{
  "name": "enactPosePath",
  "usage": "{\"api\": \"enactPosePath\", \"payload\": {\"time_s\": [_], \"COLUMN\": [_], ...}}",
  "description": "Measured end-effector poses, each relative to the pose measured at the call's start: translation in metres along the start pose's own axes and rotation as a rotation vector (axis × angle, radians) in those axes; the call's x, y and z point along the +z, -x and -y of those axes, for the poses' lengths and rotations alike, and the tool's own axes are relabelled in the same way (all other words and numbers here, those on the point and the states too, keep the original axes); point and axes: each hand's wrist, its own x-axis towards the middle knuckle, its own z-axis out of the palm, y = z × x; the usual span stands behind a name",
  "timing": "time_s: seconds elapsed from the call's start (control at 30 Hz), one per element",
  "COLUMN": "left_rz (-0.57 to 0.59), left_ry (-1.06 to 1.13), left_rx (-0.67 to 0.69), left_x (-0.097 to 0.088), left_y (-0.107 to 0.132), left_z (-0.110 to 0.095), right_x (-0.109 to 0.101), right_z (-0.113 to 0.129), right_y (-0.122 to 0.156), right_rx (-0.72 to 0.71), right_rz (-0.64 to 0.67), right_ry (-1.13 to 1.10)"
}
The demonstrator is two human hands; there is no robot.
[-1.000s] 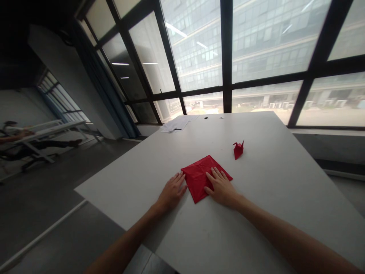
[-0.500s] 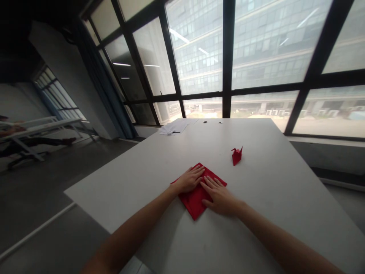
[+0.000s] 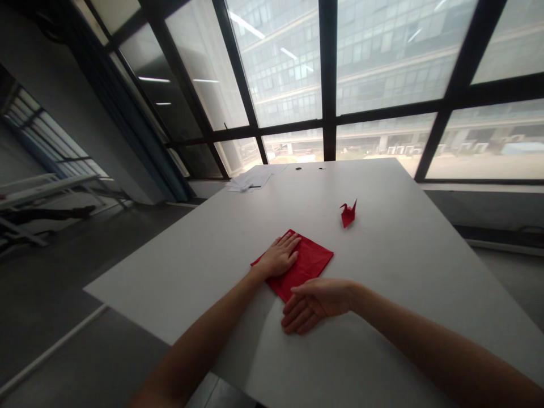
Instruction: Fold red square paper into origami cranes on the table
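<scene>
A folded square of red paper (image 3: 308, 262) lies on the white table (image 3: 382, 283) in front of me. My left hand (image 3: 279, 258) rests flat on its left part, fingers stretched out. My right hand (image 3: 312, 304) hovers just off the paper's near corner, turned on its side with the fingers straight and together, holding nothing. A small red paper crane (image 3: 348, 213) stands further back on the table, apart from both hands.
White sheets of paper (image 3: 250, 180) lie at the table's far left corner, with two small dark dots (image 3: 309, 168) near the far edge. Large windows with black frames rise behind the table. Another table (image 3: 46, 190) stands far left.
My left hand has moved onto the red paper and stays flat on it. My right hand has slid off the paper toward me and turned on its side.
</scene>
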Motion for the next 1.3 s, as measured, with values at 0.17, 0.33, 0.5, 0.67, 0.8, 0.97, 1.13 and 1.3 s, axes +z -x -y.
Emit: {"api": "enactPosePath", "payload": {"time_s": [0.17, 0.33, 0.5, 0.67, 0.8, 0.97, 1.13, 1.3], "left_rz": [0.016, -0.007, 0.055, 0.014, -0.161, -0.262, 0.063, 0.0], "left_ry": [-0.013, -0.006, 0.106, 0.328, 0.494, 0.855, 2.075, 2.225], "left_rx": [0.01, -0.003, -0.024, -0.123, -0.239, -0.162, -0.268, -0.37], "left_x": [0.002, 0.002, -0.002, -0.01, -0.028, -0.026, -0.003, -0.001], "left_y": [0.0, -0.001, -0.007, -0.026, -0.044, -0.045, -0.043, -0.043], "left_z": [0.003, 0.003, 0.008, 0.035, 0.046, -0.006, -0.039, -0.022], "right_x": [0.003, -0.007, -0.006, -0.003, -0.003, -0.013, -0.015, -0.023], "right_z": [0.018, 0.007, 0.002, 0.007, 0.008, 0.008, 0.004, 0.035], "right_y": [0.001, -0.021, -0.014, -0.011, -0.014, -0.019, -0.013, 0.011], "right_rx": [-0.419, -0.217, -0.106, -0.092, -0.069, -0.032, -0.076, -0.511], "right_rz": [-0.175, -0.285, -0.244, -0.251, -0.266, -0.235, -0.028, -0.239], "right_ry": [-0.152, -0.201, -0.216, -0.229, -0.239, -0.205, -0.089, 0.122]}}
